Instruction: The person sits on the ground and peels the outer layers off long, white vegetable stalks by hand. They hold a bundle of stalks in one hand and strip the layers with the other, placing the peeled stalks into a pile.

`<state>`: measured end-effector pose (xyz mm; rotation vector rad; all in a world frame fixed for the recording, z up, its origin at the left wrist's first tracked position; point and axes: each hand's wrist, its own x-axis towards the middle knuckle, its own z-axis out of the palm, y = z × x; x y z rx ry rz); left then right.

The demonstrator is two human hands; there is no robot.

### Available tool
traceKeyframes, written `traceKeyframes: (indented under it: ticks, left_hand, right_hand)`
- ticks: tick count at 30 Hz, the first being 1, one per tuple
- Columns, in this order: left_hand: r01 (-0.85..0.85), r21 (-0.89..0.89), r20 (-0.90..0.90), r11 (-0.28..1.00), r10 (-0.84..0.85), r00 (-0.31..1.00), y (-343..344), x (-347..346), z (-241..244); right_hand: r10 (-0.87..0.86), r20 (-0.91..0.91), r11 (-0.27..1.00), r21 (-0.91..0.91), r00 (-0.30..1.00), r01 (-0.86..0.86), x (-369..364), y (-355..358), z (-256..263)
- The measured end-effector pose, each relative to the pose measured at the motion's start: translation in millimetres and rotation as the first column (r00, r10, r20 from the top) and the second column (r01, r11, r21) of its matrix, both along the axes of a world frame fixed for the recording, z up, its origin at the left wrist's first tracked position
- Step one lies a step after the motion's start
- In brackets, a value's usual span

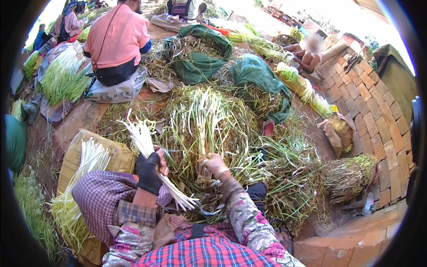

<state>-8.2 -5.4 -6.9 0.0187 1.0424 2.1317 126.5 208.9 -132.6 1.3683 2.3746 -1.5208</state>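
My left hand [150,170], in a black fingerless glove, grips a bundle of peeled pale stalks [141,137] that slants across it. Bare or thinly gloved, my right hand [213,165] closes on the root end of unpeeled leafy stalks [203,123], which fan out away from me over the heap. A curved metal blade [208,211] lies low between my arms, partly hidden by plant scraps. To the left, a pile of cleaned white-and-yellow stalks [86,163] rests on a brown cardboard or sacking pad [116,152].
Leafy waste [287,180] is heaped to the right. Green cloth bundles [200,66] hold more plants ahead. A person in a pink shirt [116,36] sits at upper left, another person [310,53] at upper right. Stacked bricks [373,110] line the right side.
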Motion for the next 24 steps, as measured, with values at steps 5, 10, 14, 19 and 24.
traceKeyframes:
  ticks: [5,10,14,19,24]
  left_hand:
    - [0.031,-0.009,0.011,0.999,-0.031,0.999,-6,-1,-4]
    - [0.076,-0.039,-0.014,0.996,-0.076,0.997,-1,6,-6]
    - [0.074,-0.149,-0.039,0.986,-0.081,0.996,9,10,-16]
    - [0.117,-0.283,-0.075,0.952,-0.143,0.987,11,13,-41]
    - [0.197,-0.265,-0.122,0.944,-0.235,0.964,12,22,-29]
  right_hand:
    - [-0.119,-0.525,0.980,-0.200,0.843,0.014,48,-33,136]
    - [-0.026,-0.563,0.931,-0.314,0.826,-0.185,63,-77,138]
    - [0.035,-0.531,0.986,-0.121,0.847,-0.116,65,-101,68]
    - [0.288,-0.409,0.949,0.243,0.866,-0.201,66,-136,92]
    - [0.211,-0.362,0.907,-0.274,0.908,-0.320,69,-127,91]
